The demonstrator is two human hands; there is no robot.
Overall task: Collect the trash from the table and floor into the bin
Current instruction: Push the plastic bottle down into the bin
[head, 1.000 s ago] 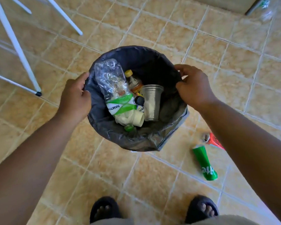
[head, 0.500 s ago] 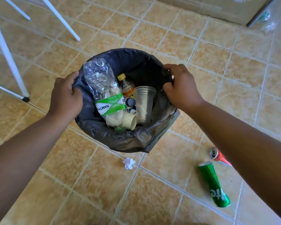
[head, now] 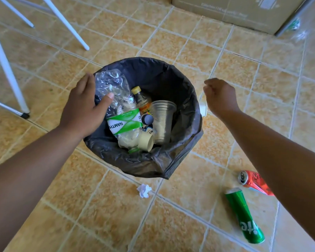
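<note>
On the tiled floor nearest lie a green drink can (head: 245, 215), a crushed red can (head: 254, 180) and a white paper ball (head: 144, 190). Beyond stands the round bin with black liner (head: 171, 80), holding a clear crushed plastic bottle (head: 120, 110). The left hand (head: 84, 110) hovers at its left rim, grip apart and empty; the right hand (head: 220, 97) is beside the right rim, fingers curled together, holding nothing.

Your left hand (head: 84, 108) hovers spread over the bin (head: 180, 84); right hand (head: 220, 96) loosely curled beside it; cans (head: 244, 215) on floor
</note>
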